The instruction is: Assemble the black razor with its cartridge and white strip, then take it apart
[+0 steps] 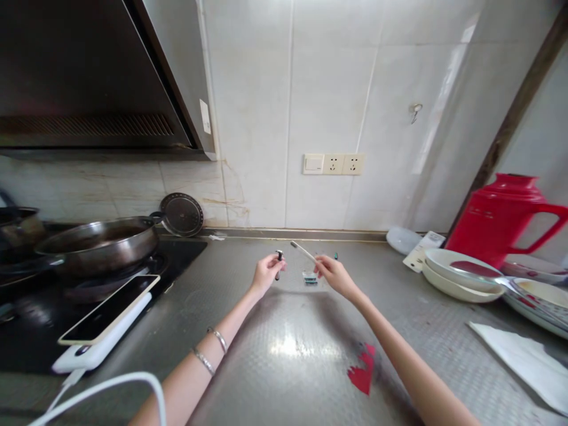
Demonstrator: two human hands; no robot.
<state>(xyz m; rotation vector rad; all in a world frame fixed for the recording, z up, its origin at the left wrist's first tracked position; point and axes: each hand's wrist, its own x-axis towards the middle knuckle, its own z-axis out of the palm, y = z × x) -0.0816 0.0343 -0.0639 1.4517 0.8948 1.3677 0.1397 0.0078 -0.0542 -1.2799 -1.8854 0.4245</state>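
My left hand (267,272) is closed on a small dark razor-like tool (278,265), held upright above the steel counter (266,373). Pinched in my right hand (332,273) is a thin pale toothbrush (304,252), its dark bristled end pointing up and left toward the wall. A small clear case with dark blue-green parts (310,278) lies on the counter between my hands. Behind my right hand shows a small green tip (336,256); the rest of it is hidden.
At left, a steel pan (100,244) sits on the black stove, near a phone (110,309) on a white power bank (104,334) with a cable. Right side: stacked plates (461,272), red thermos (501,219), white paper (523,361). A red patch (364,373) marks the front.
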